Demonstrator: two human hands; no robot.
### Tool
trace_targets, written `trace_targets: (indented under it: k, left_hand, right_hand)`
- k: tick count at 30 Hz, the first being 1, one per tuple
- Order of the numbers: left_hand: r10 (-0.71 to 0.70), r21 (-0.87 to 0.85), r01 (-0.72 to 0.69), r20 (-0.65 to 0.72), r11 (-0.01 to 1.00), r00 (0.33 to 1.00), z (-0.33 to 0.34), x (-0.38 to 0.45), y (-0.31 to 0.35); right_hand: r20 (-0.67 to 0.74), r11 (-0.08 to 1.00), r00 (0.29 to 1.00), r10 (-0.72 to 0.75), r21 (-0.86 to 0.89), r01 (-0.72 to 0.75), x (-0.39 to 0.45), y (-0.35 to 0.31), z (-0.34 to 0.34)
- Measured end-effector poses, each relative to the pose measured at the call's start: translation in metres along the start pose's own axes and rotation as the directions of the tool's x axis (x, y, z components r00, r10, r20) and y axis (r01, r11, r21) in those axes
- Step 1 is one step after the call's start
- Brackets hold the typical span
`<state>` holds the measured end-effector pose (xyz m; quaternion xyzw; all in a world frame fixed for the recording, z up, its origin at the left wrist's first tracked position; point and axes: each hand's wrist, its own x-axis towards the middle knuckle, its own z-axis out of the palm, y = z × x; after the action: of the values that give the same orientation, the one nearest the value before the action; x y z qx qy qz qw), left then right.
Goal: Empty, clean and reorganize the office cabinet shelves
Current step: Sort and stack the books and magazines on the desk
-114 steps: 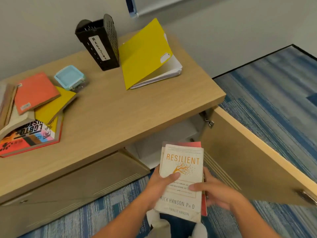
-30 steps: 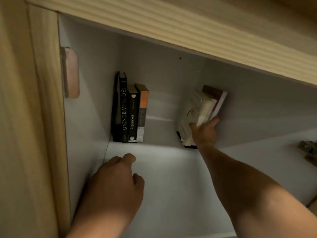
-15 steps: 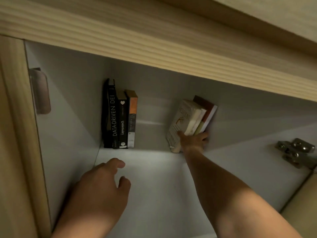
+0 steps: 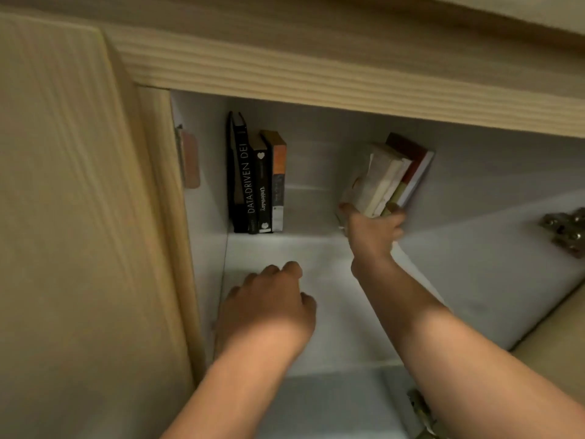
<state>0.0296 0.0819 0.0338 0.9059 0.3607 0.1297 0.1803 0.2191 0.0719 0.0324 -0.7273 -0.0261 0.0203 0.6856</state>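
I look into a white cabinet shelf (image 4: 332, 280) under a wooden top. Deep inside, my right hand (image 4: 372, 228) grips the bottom of a small stack of books (image 4: 384, 177), a white one in front and a red one behind, tilted to the right against the back wall. At the back left stand several upright books (image 4: 256, 185), one spine reading DATA-DRIVEN DEI. My left hand (image 4: 269, 305) rests on the shelf floor near the front left, fingers loosely curled and holding nothing.
The closed wooden door panel (image 4: 63, 217) fills the left side. A metal hinge (image 4: 565, 231) sits on the right inner wall, another (image 4: 419, 410) at the lower front edge. The wooden top edge (image 4: 316, 74) overhangs the opening. A gap of bare shelf lies between the two book groups.
The books went from in front of the cabinet into the shelf. Over the last second my right hand has held them tilted at the back while the view shifted right; my left hand stayed on the floor.
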Motion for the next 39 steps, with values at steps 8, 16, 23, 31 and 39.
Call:
trace_targets:
  k: [8, 16, 23, 31, 39]
  left_hand:
    - [0.012, -0.117, 0.027, 0.323, 0.993, 0.946, -0.029, -0.024, 0.004]
    - [-0.079, -0.057, 0.166, 0.701, 0.985, 0.709, -0.168, -0.127, 0.021]
    - [-0.299, -0.181, 0.484, 0.590, 0.856, 0.750, -0.321, -0.168, 0.053]
    - [-0.495, -0.422, 0.568, 0.279, 0.707, 0.823, -0.427, -0.159, -0.012]
    - [-0.580, -0.522, 0.493, -0.003, 0.696, 0.815, -0.479, -0.084, -0.138]
  right_hand:
    - [0.356, 0.974, 0.907, 0.224, -0.112, -0.197, -0.136, -0.028, -0.058]
    - [0.614, 0.756, 0.556, 0.560, -0.654, -0.040, -0.221, -0.136, -0.132]
    - [0.738, 0.774, 0.391, 0.550, -0.626, 0.091, -0.247, -0.301, -0.154]
    - [0.845, 0.893, 0.388, 0.369, -0.437, 0.103, -0.272, -0.400, -0.069]
    - [0.760, 0.898, 0.574, 0.303, -0.430, 0.095, -0.300, -0.390, 0.087]
